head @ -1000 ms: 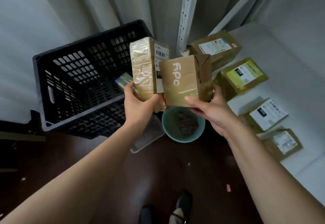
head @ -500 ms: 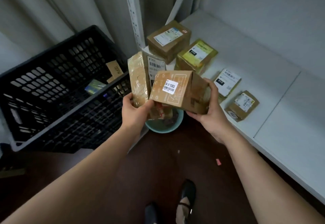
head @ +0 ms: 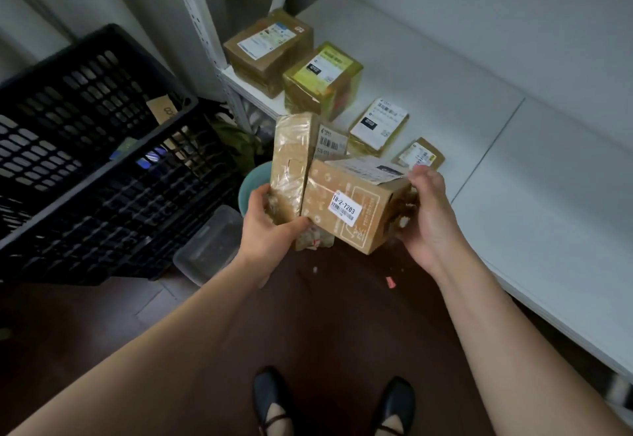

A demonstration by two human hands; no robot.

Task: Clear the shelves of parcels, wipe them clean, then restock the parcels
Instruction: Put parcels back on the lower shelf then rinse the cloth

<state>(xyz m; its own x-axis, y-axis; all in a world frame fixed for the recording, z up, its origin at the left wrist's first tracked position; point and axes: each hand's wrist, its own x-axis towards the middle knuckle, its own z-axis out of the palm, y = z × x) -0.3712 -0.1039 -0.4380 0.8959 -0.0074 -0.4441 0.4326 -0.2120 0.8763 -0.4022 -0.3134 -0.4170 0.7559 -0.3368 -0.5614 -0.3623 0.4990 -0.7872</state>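
Observation:
My left hand (head: 270,226) grips a tall taped brown parcel (head: 291,165) held upright. My right hand (head: 428,216) holds a brown box (head: 356,209) with a white "18-2-7203" sticker, tilted and touching the tall parcel. Both are in the air just in front of the white shelf (head: 479,120). Several parcels lie on the shelf's left part: a brown box (head: 267,48) in the corner, a yellow-taped box (head: 322,76), a flat labelled packet (head: 378,125) and a small packet (head: 423,154).
A black plastic crate (head: 85,161) stands on the floor at left, with a few items inside. Below the parcels are a teal basin (head: 251,182) and a clear plastic tub (head: 209,247). The white shelf upright (head: 195,24) rises behind. My shoes show on the dark floor.
Both hands carried the two parcels from above the crate and basin rightward to the shelf front. The right-hand box turned so its sticker side faces up.

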